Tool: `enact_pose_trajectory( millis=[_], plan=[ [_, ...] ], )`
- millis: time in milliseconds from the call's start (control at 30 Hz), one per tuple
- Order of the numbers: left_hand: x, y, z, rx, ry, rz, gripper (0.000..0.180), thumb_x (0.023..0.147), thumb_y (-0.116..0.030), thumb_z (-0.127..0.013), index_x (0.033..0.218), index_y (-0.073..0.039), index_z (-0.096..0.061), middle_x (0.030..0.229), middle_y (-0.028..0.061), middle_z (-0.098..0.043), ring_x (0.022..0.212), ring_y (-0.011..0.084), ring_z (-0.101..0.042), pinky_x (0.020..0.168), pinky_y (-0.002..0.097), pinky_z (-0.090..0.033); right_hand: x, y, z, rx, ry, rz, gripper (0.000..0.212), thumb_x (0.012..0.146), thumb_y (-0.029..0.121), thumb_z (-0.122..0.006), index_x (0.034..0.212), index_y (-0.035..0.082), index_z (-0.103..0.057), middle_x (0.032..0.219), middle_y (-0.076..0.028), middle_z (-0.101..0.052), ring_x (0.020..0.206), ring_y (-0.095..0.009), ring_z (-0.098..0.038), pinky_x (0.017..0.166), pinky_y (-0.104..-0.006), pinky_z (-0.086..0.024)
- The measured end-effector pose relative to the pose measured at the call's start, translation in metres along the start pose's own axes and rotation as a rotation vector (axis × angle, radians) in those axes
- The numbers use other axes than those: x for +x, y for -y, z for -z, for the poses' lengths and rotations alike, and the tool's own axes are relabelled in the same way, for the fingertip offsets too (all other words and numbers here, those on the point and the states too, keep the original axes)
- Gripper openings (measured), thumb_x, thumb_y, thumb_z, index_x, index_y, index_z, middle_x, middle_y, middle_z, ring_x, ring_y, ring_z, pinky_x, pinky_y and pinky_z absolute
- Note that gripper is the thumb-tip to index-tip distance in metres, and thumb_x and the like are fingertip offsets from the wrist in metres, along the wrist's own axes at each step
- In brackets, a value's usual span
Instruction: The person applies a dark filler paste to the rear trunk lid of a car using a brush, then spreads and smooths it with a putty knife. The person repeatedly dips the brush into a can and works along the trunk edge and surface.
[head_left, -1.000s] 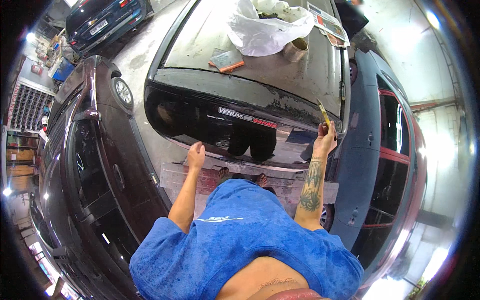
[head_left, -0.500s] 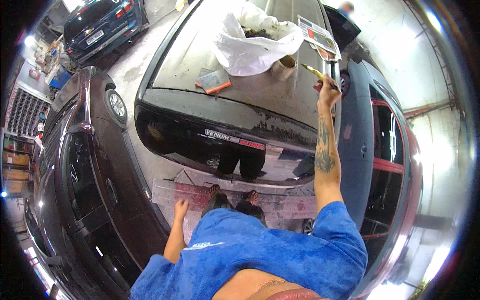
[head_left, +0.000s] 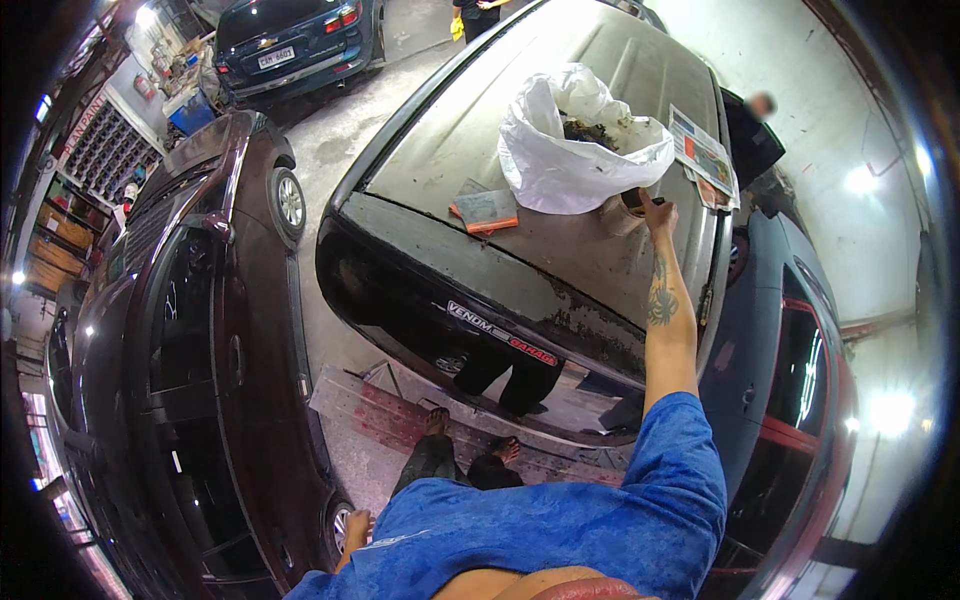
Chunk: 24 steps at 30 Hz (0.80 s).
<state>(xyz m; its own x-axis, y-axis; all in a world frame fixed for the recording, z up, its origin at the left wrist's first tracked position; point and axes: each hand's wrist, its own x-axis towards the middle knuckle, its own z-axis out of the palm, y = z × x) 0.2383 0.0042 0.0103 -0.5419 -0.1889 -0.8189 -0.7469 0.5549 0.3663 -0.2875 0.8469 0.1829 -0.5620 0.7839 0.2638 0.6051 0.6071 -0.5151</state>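
My right hand (head_left: 659, 215) reaches out over the worn, sanded roof (head_left: 430, 150) of a dark vehicle. It is closed on a slim yellow tool, mostly hidden now, with its end at the mouth of a brown cardboard tube (head_left: 622, 218). A white plastic bag (head_left: 545, 165), open at the top with dark scraps inside, stands just beyond the tube. Left of the bag lie grey sheets with an orange-edged piece (head_left: 487, 212). Down by my left side hangs my left hand (head_left: 357, 528), its fingers curled, with nothing visible in it.
Folded newspaper (head_left: 703, 155) lies along the roof's right edge. I stand on a stained plank platform (head_left: 380, 410) behind the vehicle. A dark brown car (head_left: 190, 400) is close on the left, a grey-blue car (head_left: 750, 340) on the right. Other people are farther off.
My right hand has brought the yellow tool from the roof's right side to the cardboard tube. My left hand has lowered toward my body. The whole view has shifted.
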Motion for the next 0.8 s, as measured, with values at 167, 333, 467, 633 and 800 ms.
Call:
enact_pose_trajectory(
  millis=[167, 333, 467, 633, 800],
  plan=[
    [0.014, -0.031, -0.013, -0.174, 0.007, 0.131, 0.032, 0.088, -0.028, -0.058, 0.108, -0.003, -0.063, 0.092, 0.0135, -0.070, 0.064, 0.0217, -0.063, 0.050, 0.0345, -0.047, -0.002, 0.004, 0.019, 0.213, 0.025, 0.020, 0.069, 0.067, 0.068, -0.073, 0.079, -0.001, -0.073, 0.082, -0.021, -0.070, 0.083, -0.038, -0.067, 0.080, -0.0450, -0.050],
    [0.044, -0.040, -0.002, -0.319, -0.003, 0.188, 0.034, 0.091, -0.027, -0.056, 0.113, -0.002, -0.062, 0.096, 0.0137, -0.070, 0.071, 0.0224, -0.068, 0.054, 0.0361, -0.052, -0.013, -0.020, 0.026, 0.443, -0.170, -0.182, 0.061, 0.076, 0.062, -0.071, 0.068, 0.001, -0.073, 0.060, -0.014, -0.066, 0.060, -0.024, -0.063, 0.070, -0.0404, -0.050],
    [0.063, -0.047, 0.005, -0.357, 0.005, 0.145, 0.036, 0.092, -0.027, -0.055, 0.116, -0.001, -0.060, 0.099, 0.0149, -0.070, 0.073, 0.0227, -0.068, 0.058, 0.0372, -0.054, -0.024, -0.042, 0.021, 0.604, -0.224, -0.350, 0.064, 0.081, 0.061, -0.068, 0.067, -0.002, -0.072, 0.050, -0.008, -0.060, 0.050, -0.018, -0.059, 0.064, -0.0382, -0.049],
    [0.071, -0.060, 0.006, -0.330, 0.044, 0.139, 0.037, 0.094, -0.029, -0.054, 0.117, -0.001, -0.060, 0.102, 0.0138, -0.069, 0.077, 0.0242, -0.068, 0.063, 0.0393, -0.055, -0.052, -0.036, 0.043, 1.183, -0.275, -0.744, 0.039, 0.085, 0.035, -0.073, 0.088, -0.003, -0.064, 0.060, -0.009, -0.060, 0.040, -0.014, -0.047, 0.037, -0.0287, -0.038],
    [0.073, -0.062, 0.011, -0.305, 0.041, 0.131, 0.035, 0.094, -0.030, -0.055, 0.116, -0.003, -0.061, 0.100, 0.0128, -0.070, 0.079, 0.0238, -0.068, 0.062, 0.0384, -0.053, -0.094, -0.029, 0.072, 1.656, -0.237, -0.804, 0.027, 0.091, 0.030, -0.065, 0.089, 0.004, -0.055, 0.066, -0.008, -0.057, 0.047, -0.014, -0.048, 0.040, -0.0280, -0.038]
  ],
)
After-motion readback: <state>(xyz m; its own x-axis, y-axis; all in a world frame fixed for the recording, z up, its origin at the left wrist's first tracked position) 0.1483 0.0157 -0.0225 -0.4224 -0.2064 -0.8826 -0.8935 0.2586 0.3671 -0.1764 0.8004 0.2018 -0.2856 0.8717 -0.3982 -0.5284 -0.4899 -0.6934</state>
